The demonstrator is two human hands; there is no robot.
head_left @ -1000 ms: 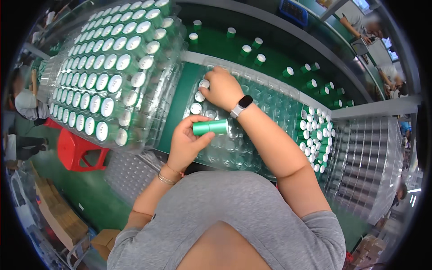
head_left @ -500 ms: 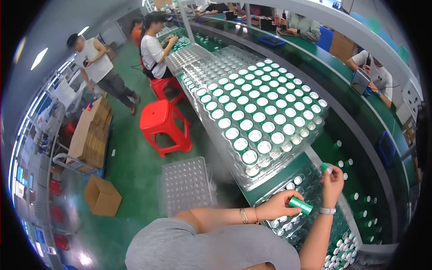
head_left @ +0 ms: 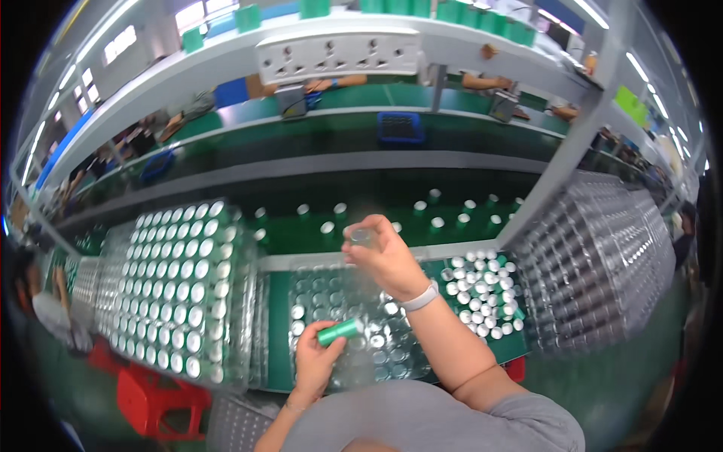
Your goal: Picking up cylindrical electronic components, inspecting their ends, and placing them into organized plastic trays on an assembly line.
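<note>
My left hand (head_left: 315, 361) is closed round a shiny green cylinder (head_left: 339, 332), held tilted above a clear plastic tray (head_left: 320, 285). Further forward, my right hand (head_left: 393, 260) pinches a short cylinder (head_left: 362, 236) with a pale round end turned up; motion blurs it. The two hands are apart. Under them, the tray has rows of round pockets, a few with white-topped pieces at its left side. To the right of my right forearm lies a crowd of green cylinders with white tops (head_left: 482, 294) on the green table.
Stacked clear trays full of white-topped green cylinders (head_left: 169, 282) stand at left, and a stack of clear trays (head_left: 602, 260) at right. Upright cylinders (head_left: 437, 224) dot the dark strip beyond a grey rail. A slanted post (head_left: 561, 135) rises at right; a socket strip (head_left: 339, 55) hangs overhead.
The view has swung far to the right, bringing the right-hand tray stack and socket strip in. Each hand still holds a cylinder; the right one is now out over the far rail.
</note>
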